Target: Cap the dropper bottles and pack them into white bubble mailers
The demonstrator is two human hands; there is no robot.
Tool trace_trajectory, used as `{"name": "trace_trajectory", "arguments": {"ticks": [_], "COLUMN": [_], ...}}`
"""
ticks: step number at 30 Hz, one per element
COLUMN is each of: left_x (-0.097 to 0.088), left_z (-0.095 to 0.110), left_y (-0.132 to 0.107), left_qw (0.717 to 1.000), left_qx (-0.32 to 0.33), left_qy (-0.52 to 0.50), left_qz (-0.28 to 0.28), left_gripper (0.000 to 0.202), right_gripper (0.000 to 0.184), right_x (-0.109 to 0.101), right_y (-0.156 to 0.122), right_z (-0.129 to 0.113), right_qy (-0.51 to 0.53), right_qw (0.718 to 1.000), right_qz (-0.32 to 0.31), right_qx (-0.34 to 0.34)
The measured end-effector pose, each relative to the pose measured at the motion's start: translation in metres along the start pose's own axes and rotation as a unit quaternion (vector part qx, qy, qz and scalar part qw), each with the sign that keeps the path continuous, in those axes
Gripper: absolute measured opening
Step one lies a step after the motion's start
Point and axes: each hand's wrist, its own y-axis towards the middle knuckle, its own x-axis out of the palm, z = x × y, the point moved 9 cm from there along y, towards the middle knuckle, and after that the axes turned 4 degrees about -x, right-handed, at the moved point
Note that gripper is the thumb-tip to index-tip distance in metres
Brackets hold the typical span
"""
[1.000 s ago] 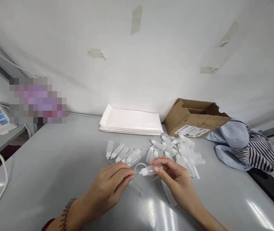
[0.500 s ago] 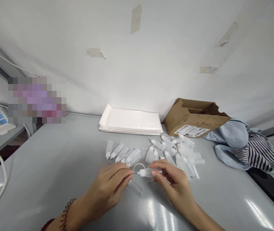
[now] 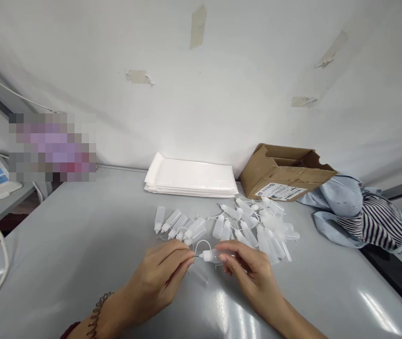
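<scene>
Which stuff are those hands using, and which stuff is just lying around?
In use: the bottle in the right hand; its loop, running to the left hand; probably the other bottles.

Apparently just lying about: packets, box, striped cloth, cable.

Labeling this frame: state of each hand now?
Left hand: closed at the tip of the small bottle; what it pinches is hidden.
Right hand: closed, holding the small bottle.

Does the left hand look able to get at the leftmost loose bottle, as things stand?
Probably yes: the leftmost bottle lies just beyond the left hand, with nothing seen between them, though that hand may first have to leave the tip of the held bottle in the right hand.
</scene>
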Motion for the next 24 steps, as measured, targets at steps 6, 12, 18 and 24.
{"name": "trace_trajectory", "arguments": {"ticks": [6, 12, 18, 24], "left_x": [-0.0003, 0.0029, 0.0061, 0.0057], "left_z": [0.0026, 0.0050, 0.0084, 0.0072], "left_y": [0.0002, -0.0014, -0.0036, -0.0034], "left_qw": [1.000, 1.000, 0.999, 0.999], "left_qx": [0.006, 0.018, 0.029, 0.028], "left_qy": [-0.003, 0.002, 0.014, 0.026], "left_qz": [-0.005, -0.013, -0.022, -0.017], "left_gripper": [0.017, 0.018, 0.017, 0.017], "right_gripper": [0.014, 0.015, 0.015, 0.016], "right_x": [0.0037, 0.0077, 0.0097, 0.0085], "right_y": [-0.0022, -0.0058, -0.0068, -0.0040], "right_z": [-0.0005, 0.0052, 0.0078, 0.0078], "right_qy": [-0.005, -0.007, 0.000, 0.013], "right_qw": [1.000, 1.000, 1.000, 0.999], "right_qz": [0.006, -0.007, -0.013, -0.026], "right_qx": [-0.005, 0.014, 0.020, 0.038]}}
